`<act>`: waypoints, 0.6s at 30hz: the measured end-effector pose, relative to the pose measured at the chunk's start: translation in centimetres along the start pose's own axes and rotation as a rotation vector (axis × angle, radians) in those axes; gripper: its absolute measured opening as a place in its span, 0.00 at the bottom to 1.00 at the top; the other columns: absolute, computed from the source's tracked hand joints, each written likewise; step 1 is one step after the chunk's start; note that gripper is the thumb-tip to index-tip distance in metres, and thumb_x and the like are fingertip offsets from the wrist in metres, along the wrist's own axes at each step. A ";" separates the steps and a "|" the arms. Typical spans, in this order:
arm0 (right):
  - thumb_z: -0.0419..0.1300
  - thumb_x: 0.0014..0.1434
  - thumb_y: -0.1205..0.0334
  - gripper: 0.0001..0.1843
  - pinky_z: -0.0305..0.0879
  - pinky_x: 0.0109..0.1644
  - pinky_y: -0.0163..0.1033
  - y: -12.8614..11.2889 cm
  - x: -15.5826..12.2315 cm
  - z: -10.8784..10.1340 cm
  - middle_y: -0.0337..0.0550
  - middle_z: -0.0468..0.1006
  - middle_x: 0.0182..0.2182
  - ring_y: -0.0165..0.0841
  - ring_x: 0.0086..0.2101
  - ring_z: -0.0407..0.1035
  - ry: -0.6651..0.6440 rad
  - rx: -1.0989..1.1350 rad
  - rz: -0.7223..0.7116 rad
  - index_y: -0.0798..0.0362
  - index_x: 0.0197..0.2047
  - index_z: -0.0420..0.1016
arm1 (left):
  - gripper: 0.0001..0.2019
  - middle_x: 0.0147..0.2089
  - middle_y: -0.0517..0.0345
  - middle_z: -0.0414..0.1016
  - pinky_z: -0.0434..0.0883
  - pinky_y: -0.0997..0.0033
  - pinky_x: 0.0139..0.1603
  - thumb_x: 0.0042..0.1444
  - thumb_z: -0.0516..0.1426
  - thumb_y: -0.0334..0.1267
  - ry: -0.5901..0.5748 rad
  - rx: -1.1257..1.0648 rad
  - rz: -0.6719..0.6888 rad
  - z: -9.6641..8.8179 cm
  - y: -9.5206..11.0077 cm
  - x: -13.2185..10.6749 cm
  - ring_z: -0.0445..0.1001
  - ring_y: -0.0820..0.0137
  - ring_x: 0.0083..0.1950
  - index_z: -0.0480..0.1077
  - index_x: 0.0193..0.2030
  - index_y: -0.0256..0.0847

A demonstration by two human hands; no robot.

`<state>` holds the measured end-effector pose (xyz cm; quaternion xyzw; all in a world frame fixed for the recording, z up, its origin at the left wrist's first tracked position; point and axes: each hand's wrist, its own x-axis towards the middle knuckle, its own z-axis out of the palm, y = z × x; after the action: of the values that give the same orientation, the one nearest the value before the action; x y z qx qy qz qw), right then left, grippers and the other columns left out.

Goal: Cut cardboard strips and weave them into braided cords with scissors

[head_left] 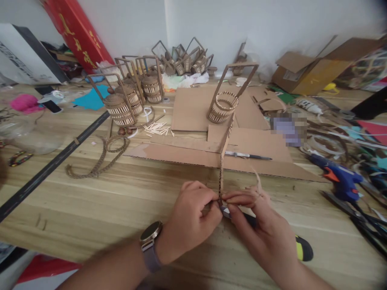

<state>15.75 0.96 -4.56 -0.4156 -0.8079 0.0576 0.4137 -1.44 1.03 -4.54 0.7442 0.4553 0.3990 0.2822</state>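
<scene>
Nearest the camera: bare forearms reaching in from seven and five o'clock, with a wristwatch (pixel 151 233) on the left. Narrowly pinched in the left hand (pixel 192 213): the near end of a cardboard strip (pixel 221 173). Long axis running from that grip toward twelve o'clock, bending slightly to one o'clock over a flat cardboard sheet (pixel 263 145) on the worktop (pixel 169 173). Folded around what looks like a black-and-yellow knife (pixel 304 248) in the right hand (pixel 267 225), butt toward four o'clock, tip just beside the strip's end. Neither hand clearly nearer; right-hand contact with the strip hard to tell. At twelve o'clock beyond: an open basket (pixel 218 114); at one, a pen (pixel 252 156).
</scene>
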 end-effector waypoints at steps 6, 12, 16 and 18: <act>0.57 0.65 0.67 0.06 0.67 0.39 0.40 0.2 -0.2 0.0 0.35 0.80 0.32 0.32 0.34 0.77 0.026 0.044 0.043 0.46 0.37 0.68 | 0.08 0.30 0.58 0.71 0.64 0.65 0.44 0.59 0.52 0.30 -0.024 -0.023 -0.023 -0.1 0.1 0.1 0.70 0.67 0.37 0.68 0.29 0.40; 0.59 0.64 0.68 0.06 0.65 0.46 0.45 0.0 0.0 -0.2 0.37 0.84 0.36 0.35 0.39 0.78 0.024 -0.024 -0.043 0.46 0.39 0.71 | 0.08 0.33 0.56 0.76 0.65 0.63 0.46 0.61 0.54 0.33 -0.066 -0.037 -0.093 0.0 0.1 0.1 0.72 0.65 0.40 0.74 0.34 0.39; 0.58 0.64 0.68 0.07 0.61 0.50 0.46 -0.2 -0.1 0.0 0.36 0.85 0.37 0.37 0.40 0.79 0.019 -0.057 -0.078 0.45 0.41 0.71 | 0.09 0.32 0.55 0.75 0.65 0.64 0.43 0.61 0.53 0.31 -0.056 -0.025 -0.120 0.0 0.1 -0.1 0.72 0.65 0.38 0.72 0.31 0.39; 0.58 0.65 0.68 0.07 0.59 0.52 0.47 -0.2 -0.3 0.1 0.36 0.85 0.38 0.37 0.41 0.79 0.014 -0.079 -0.094 0.45 0.42 0.72 | 0.10 0.30 0.55 0.74 0.64 0.65 0.40 0.60 0.52 0.31 -0.059 -0.023 -0.135 0.0 0.1 -0.1 0.71 0.65 0.36 0.70 0.28 0.40</act>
<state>15.67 0.60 -4.70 -0.3934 -0.8254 0.0033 0.4050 -1.42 0.84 -4.47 0.7198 0.4915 0.3622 0.3303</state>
